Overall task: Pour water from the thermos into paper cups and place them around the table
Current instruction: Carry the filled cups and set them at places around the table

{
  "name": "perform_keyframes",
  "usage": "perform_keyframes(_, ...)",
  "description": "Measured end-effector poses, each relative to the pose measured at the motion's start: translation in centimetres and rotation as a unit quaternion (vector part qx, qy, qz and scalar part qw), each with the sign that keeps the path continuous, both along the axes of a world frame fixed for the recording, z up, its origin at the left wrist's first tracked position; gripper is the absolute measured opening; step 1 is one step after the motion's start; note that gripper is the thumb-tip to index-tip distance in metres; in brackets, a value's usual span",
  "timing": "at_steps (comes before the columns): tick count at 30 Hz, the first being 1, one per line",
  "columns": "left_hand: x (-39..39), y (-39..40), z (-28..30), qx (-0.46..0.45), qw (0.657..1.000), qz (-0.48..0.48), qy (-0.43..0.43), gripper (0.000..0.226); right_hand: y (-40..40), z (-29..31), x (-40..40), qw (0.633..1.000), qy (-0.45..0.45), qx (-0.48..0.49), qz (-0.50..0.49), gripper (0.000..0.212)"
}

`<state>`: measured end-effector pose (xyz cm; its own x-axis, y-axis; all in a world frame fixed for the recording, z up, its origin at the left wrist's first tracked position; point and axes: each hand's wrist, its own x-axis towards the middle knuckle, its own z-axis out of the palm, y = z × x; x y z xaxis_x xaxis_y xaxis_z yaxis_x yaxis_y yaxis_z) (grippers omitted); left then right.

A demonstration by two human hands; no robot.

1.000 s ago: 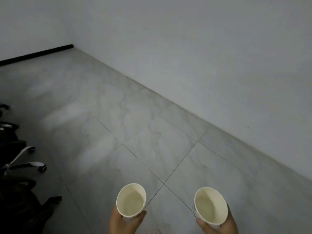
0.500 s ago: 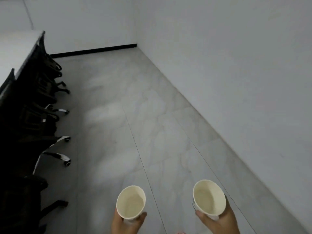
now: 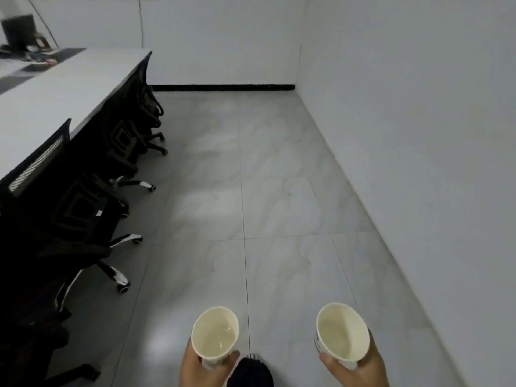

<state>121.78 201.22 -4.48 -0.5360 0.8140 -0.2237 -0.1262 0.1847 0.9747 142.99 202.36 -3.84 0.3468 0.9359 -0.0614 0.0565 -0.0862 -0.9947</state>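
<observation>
Grey floor tiles point(image 3: 268, 196) fill most of the head view, with thin dark lines between them and soft bright patches of light on them. White walls point(image 3: 418, 107) stand on the right and at the far end, and a black strip point(image 3: 223, 87) runs along the bottom of the far wall.

On the left is a long white table point(image 3: 64, 88). Black office chairs point(image 3: 92, 208) with wheels stand in a row, pushed in along its near edge. Far off on the table top sit some dark things point(image 3: 25, 40), too blurry to tell what they are.

At the bottom of the view, the person holds two paper cups out in front, over the floor and well apart from the table. The left hand point(image 3: 199, 370) grips the left paper cup point(image 3: 215, 335) near its bottom, with the thumb on one side and the fingers curled round the other. This cup stands about upright, and water shines inside it. The right hand point(image 3: 356, 370) grips the right paper cup point(image 3: 343, 332) from below, with the thumb on its near side and the fingers wrapped round the far side. This cup also has water in it, and a bit of dark print shows on its left side. The two cups are side by side with a gap between them.

A dark shoe tip point(image 3: 251, 371) pokes out between the two hands, down on the floor.
</observation>
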Motion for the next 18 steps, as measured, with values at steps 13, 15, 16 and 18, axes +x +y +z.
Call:
perform_keyframes(13,-4.3,30.8,0.4,-0.077,0.991,-0.027,0.105,0.071,33.0,1.8,-4.0,0.995,-0.024,-0.038,0.095,0.075)
perform_keyframes(15,-4.5,36.0,0.0,-0.081,0.992,-0.003,0.094,0.071,38.6,1.6,-4.7,0.991,-0.035,-0.032,0.122,0.076)
perform_keyframes(16,-4.6,38.8,-0.2,-0.084,0.993,0.008,0.086,0.072,41.8,1.5,-4.9,0.991,-0.034,-0.025,0.129,0.076)
perform_keyframes(18,-4.7,44.4,-0.4,-0.098,0.991,0.016,0.090,0.073,48.2,1.6,-5.2,0.991,-0.049,-0.012,0.125,0.071)
